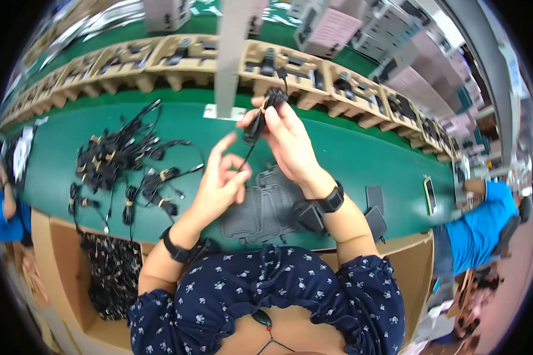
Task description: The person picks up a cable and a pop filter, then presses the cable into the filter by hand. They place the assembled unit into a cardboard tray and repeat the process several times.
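A bundled black cable [273,98] with a tan tie around it is held up in my right hand [293,145], between thumb and fingers. A loose length of that cable runs down to my left hand [218,184], whose thumb and a finger close on its end; the index finger is raised and blurred. Below my hands lies a dark grey ribbed mat or tray [257,210] on the green table [349,171]. To the left rests a pile of tied black cables [109,157], with several single bundles near it.
A row of brown pulp trays [186,56] holding black parts curves along the far side. A grey post [231,59] stands in front of it. An open carton of cables [115,275] is at lower left. A phone [429,195] and dark flat pieces [374,210] lie right. People in blue work at both sides.
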Demonstrator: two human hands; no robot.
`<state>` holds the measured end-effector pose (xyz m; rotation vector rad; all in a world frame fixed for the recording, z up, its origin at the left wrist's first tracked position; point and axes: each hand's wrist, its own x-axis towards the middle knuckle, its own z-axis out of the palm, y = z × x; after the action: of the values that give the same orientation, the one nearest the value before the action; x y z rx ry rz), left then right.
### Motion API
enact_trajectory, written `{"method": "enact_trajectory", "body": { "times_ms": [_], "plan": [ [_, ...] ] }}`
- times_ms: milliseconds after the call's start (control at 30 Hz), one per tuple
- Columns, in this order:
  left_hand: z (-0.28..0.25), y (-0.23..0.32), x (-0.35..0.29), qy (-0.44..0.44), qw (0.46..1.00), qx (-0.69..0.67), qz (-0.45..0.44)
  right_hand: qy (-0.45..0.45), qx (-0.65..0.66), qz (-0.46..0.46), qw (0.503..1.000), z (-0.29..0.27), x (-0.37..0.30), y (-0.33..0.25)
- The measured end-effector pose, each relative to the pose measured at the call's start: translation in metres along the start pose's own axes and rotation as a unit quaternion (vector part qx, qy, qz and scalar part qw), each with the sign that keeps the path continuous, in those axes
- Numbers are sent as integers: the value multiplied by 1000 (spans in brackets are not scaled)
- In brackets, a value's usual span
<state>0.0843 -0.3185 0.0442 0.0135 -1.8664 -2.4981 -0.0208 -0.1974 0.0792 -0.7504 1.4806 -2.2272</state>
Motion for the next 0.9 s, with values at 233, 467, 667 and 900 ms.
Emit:
{"method": "enact_trajectory", "body": {
  "times_ms": [233, 467, 667, 900],
  "plan": [
    [-11, -17, 10, -4, 996, 56, -75, -87, -479, -103, 867, -17, -34, -8],
    [11, -12, 15, -52, 998, 24, 41, -114, -544, -56, 829, -46, -59, -16],
    [-35, -42, 21, 78, 911, 363, 179, 235, -665, -111, 700, -174, -37, -98],
    [-78, -67, 12, 171, 934, 291, 118, 406, -684, 15, 607, -333, -8, -151]
  ]
}}
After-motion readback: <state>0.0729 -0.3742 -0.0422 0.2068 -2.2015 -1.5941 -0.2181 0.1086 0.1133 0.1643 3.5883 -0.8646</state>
